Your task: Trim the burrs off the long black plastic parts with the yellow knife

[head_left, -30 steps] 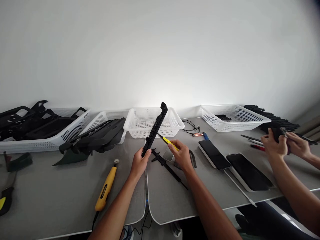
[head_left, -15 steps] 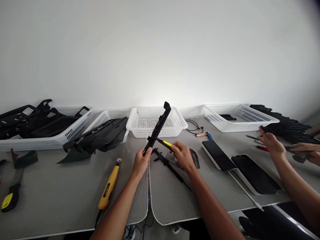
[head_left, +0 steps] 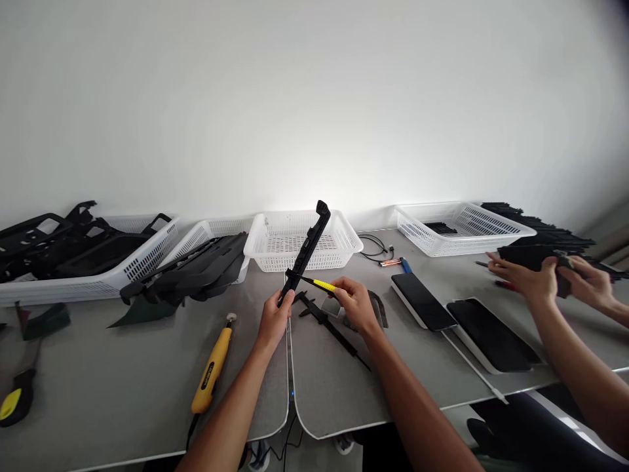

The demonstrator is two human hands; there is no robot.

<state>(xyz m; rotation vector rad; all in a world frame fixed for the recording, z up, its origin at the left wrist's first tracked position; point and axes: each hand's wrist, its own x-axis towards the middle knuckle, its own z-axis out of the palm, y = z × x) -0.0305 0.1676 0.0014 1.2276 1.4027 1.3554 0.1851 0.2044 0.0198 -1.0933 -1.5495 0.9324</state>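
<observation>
A long black plastic part point(head_left: 310, 241) is held up at a slant by its lower end in my left hand point(head_left: 274, 316), whose fingers are wrapped round it. My right hand point(head_left: 356, 305) grips a yellow-and-black pen-like tool point(head_left: 324, 285). The tool's thin dark tip touches or nearly touches the lower section of the part. Below my hands a black caliper point(head_left: 329, 324) lies on the table. A grey object point(head_left: 334, 307) is partly hidden by my right hand. Behind the part stands a white basket point(head_left: 339, 259).
White baskets point(head_left: 111, 285) with black parts line the left. A yellow power tool point(head_left: 212, 370) and a yellow-black handled tool point(head_left: 17, 396) lie there. Right are two black-screened devices point(head_left: 425, 301), another basket point(head_left: 491, 246), stacked black parts point(head_left: 550, 229) and another person's hands point(head_left: 533, 282).
The view has shifted slightly. My hands keep their grips, with the tool still at the part's lower section. The other person's hands have come closer together around a dark object.
</observation>
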